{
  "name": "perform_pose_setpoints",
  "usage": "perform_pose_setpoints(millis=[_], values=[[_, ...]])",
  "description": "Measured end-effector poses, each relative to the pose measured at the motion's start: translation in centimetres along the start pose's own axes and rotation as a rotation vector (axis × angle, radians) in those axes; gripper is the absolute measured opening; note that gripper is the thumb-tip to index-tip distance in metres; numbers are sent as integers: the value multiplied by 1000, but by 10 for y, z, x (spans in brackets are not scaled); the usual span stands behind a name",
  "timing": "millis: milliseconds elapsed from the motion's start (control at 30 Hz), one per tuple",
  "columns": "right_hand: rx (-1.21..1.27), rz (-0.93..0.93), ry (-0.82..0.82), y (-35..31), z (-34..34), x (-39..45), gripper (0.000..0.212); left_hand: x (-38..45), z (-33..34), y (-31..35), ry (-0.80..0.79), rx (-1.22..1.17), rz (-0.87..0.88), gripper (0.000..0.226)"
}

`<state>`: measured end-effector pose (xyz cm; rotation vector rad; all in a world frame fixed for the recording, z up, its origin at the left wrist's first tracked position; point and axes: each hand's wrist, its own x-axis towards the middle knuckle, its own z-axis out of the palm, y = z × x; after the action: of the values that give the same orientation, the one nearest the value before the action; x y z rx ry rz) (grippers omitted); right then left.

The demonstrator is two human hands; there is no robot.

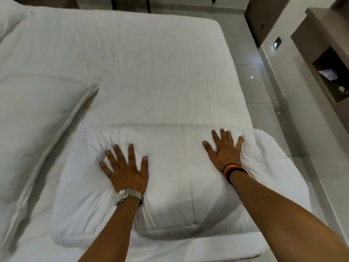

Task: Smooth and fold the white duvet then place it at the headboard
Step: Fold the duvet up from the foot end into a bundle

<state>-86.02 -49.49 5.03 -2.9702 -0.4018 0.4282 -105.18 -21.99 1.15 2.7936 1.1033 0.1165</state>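
While both hands press flat with fingers spread, the white duvet (173,178) lies directly beneath them as a folded, puffy bundle on the bed (151,63), near the edge closest to the person. The left hand (126,171) rests palm down on the bundle's 9 o'clock half, a silver watch (128,196) on its wrist. The right hand (225,150) lies open toward 2 o'clock on the bundle, close to its far edge, with a striped wristband (233,172) on the wrist. Neither hand grips anything; the fabric dimples and creases around the palms and fingertips.

Thick and quilted, the duvet shows stitched seams running across and down it, and it bulges up between the two wrists. Its folded layers show along the near edge, and the corner at 3 o'clock hangs slightly over the side of the bed. Its long axis runs from 9 o'clock to 3 o'clock, across the person's view.

At 9 o'clock, just beside the bundle, a white pillow (34,133) lies on the bed. Beyond the bed at 3 o'clock is a glossy tiled floor (264,103).
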Motion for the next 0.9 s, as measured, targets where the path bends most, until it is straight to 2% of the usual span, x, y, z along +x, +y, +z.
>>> perform_pose_setpoints(millis=[67,167,267,367,467,600,667,800,900], values=[[34,5,-37,-5,-5,10,88,9,10,2,-20,20,-1,77],[138,-2,87,-6,-37,-12,83,12,10,-1,-34,-5,-6,77],[-16,59,209,13,-58,-69,78,8,8,0,-30,-36,1,78],[-144,122,123,39,-37,-91,81,9,10,3,-34,-53,18,78],[-128,147,1,53,-4,-63,84,12,16,12,-75,-7,17,78],[-135,184,-28,44,-3,-39,91,21,-3,18,-145,43,-40,82],[-52,103,26,31,-23,-46,92,15,-25,31,-134,-42,-78,81],[48,-287,63,-9,-37,-61,87,-37,-51,85,-101,-186,5,76],[14,-332,-19,-1,0,-54,86,-68,-31,104,-96,-142,25,73]])
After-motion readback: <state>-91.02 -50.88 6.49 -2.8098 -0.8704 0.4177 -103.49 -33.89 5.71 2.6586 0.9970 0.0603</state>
